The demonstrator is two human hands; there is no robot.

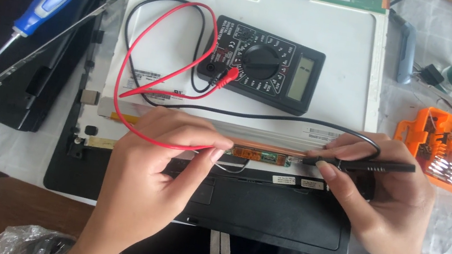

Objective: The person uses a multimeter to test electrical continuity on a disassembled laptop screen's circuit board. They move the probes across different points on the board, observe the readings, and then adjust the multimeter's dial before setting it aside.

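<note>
- Both hands work low over a narrow circuit strip (257, 155).
- Left hand (164, 156) pinches the red probe lead (146, 60); right hand (384, 194) grips the black probe (365, 164).
- Black multimeter (263, 66) lies on the white panel (348, 43) behind.

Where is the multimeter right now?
In the head view, the black multimeter lies on the white panel back, upper centre, above both hands, with its red lead looping to its left.
</note>
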